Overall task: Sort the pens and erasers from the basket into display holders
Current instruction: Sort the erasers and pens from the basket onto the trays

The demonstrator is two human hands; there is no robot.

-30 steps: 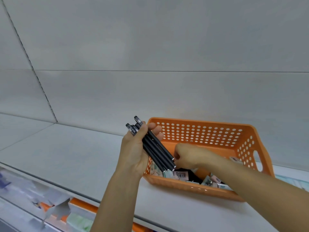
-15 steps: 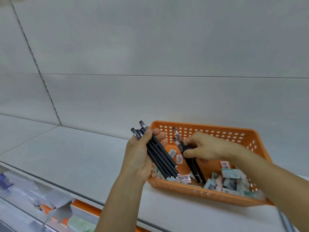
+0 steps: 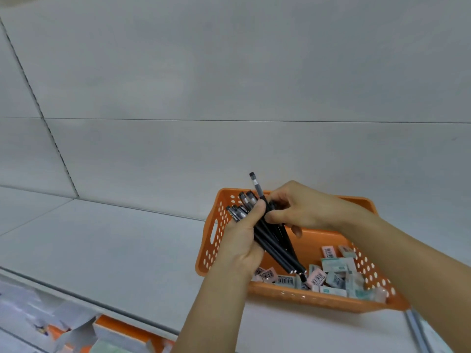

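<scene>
An orange perforated basket (image 3: pixel 308 299) stands on a white shelf (image 3: pixel 107 245). Several small wrapped erasers (image 3: pixel 334 273), pink and pale green with barcodes, lie along its front and right side. Above the basket's left part, my left hand (image 3: pixel 242 240) grips a bundle of several black pens (image 3: pixel 277 244) that slant down to the right. My right hand (image 3: pixel 303 210) pinches more black pens against that bundle, and one of them (image 3: pixel 256 184) sticks up above the rest. No display holder is in view.
A grey panelled wall rises behind the shelf. Below the shelf's front edge at the bottom left, a lower level holds orange and white boxes (image 3: pixel 119 332) and blurred packets. A metal rail (image 3: pixel 418 329) runs at the bottom right.
My right hand came up out of the basket with black pens and brought them left against the bundle in my left hand. The view has shifted, so the basket now sits further right.
</scene>
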